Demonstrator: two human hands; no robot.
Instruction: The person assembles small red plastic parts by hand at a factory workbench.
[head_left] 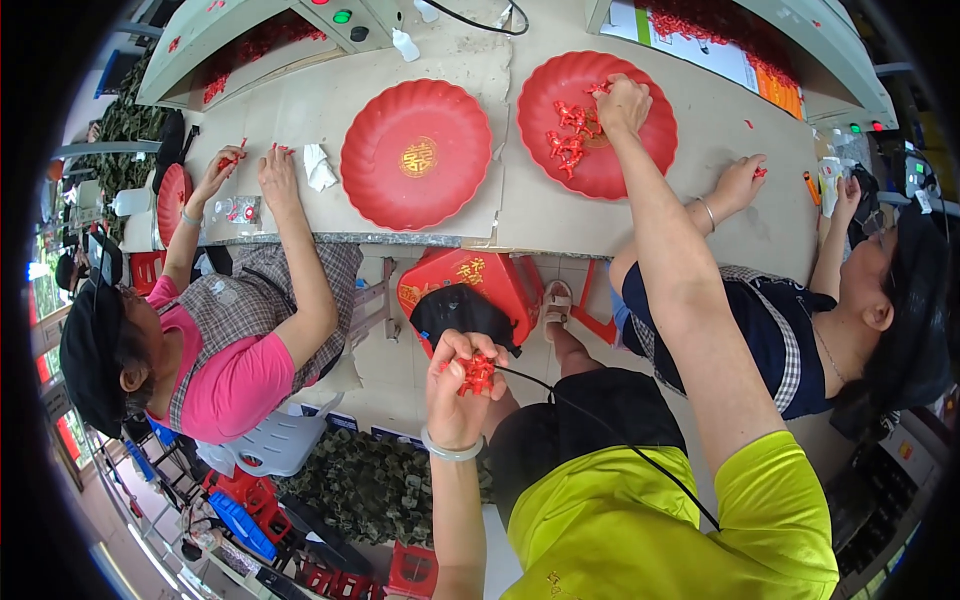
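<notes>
Figurines (566, 150) on the red plate (655, 140) look light, stiff and slick, best pinched by the body, the right grip (622, 103) pinching one over that plate, the left grip (455, 405) curled round more, well apart from it.

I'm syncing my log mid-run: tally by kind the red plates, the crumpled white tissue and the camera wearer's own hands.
Red plates: 3
Crumpled white tissue: 1
Wearer's hands (left hand, right hand): 2
Total: 6
</notes>
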